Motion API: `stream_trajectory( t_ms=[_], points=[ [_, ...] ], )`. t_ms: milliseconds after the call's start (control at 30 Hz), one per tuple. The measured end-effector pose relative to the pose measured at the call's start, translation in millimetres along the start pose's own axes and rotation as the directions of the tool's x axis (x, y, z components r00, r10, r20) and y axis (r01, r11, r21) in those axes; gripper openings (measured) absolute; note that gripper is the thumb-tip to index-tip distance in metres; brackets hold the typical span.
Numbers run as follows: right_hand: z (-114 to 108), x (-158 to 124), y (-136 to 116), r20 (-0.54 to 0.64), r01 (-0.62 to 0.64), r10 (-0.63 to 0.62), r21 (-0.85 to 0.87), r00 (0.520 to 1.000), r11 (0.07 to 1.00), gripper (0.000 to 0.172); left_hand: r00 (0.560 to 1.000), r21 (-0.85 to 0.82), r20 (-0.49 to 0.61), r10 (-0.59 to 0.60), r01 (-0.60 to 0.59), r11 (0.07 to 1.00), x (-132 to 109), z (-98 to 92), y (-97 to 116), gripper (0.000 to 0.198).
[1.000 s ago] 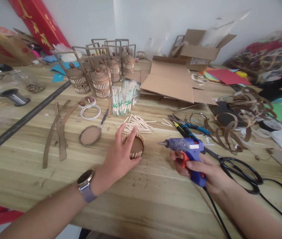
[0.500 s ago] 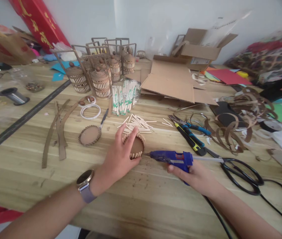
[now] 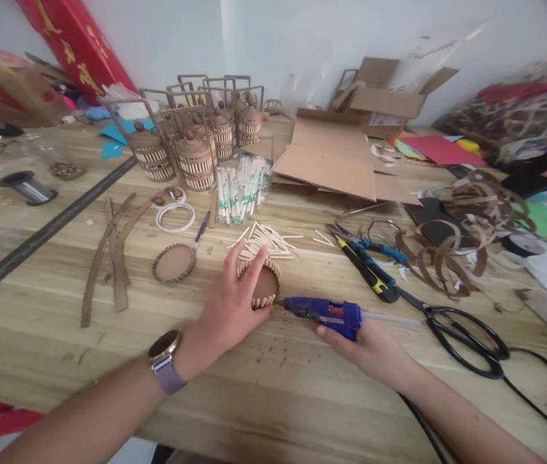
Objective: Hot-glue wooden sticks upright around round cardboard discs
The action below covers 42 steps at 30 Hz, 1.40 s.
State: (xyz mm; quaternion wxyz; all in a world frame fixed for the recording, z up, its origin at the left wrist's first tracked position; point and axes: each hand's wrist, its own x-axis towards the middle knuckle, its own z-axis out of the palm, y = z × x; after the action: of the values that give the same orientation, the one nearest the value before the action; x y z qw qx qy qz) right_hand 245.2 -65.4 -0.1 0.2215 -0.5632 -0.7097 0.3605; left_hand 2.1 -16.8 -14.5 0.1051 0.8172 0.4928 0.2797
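My left hand point(image 3: 227, 303), with a watch on the wrist, rests on a small round cardboard basket point(image 3: 266, 283) whose rim carries short wooden sticks; the fingers press on its left side and top. My right hand point(image 3: 374, 348) grips a blue hot glue gun point(image 3: 324, 310), held level just above the wooden table point(image 3: 278, 386). Its nozzle points left and touches the basket's lower right edge. A loose heap of short sticks point(image 3: 266, 240) lies just behind the basket.
A round cardboard disc point(image 3: 174, 263) and cardboard strips point(image 3: 113, 258) lie to the left. Finished stick baskets point(image 3: 191, 151) stand at the back. Black scissors point(image 3: 461, 328), a utility knife point(image 3: 370, 270), pliers point(image 3: 370, 243) and curled cardboard strips point(image 3: 466, 238) lie right. Flat cardboard point(image 3: 335, 154) lies behind.
My right hand lowered the glue gun from a raised upright hold, turned it level and moved it left until the nozzle met the basket. My left hand stayed put.
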Motion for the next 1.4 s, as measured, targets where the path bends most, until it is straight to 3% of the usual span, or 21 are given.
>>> stream_trajectory(
  t_ms=[1400],
  points=[
    [4.4, -0.4, 2.3, -0.031, -0.004, 0.003, -0.049, 1.0, 0.999, 0.039, 1.0, 0.014, 0.002, 0.022, -0.022, 1.0, 0.1, 0.1, -2.0, 0.105]
  ],
)
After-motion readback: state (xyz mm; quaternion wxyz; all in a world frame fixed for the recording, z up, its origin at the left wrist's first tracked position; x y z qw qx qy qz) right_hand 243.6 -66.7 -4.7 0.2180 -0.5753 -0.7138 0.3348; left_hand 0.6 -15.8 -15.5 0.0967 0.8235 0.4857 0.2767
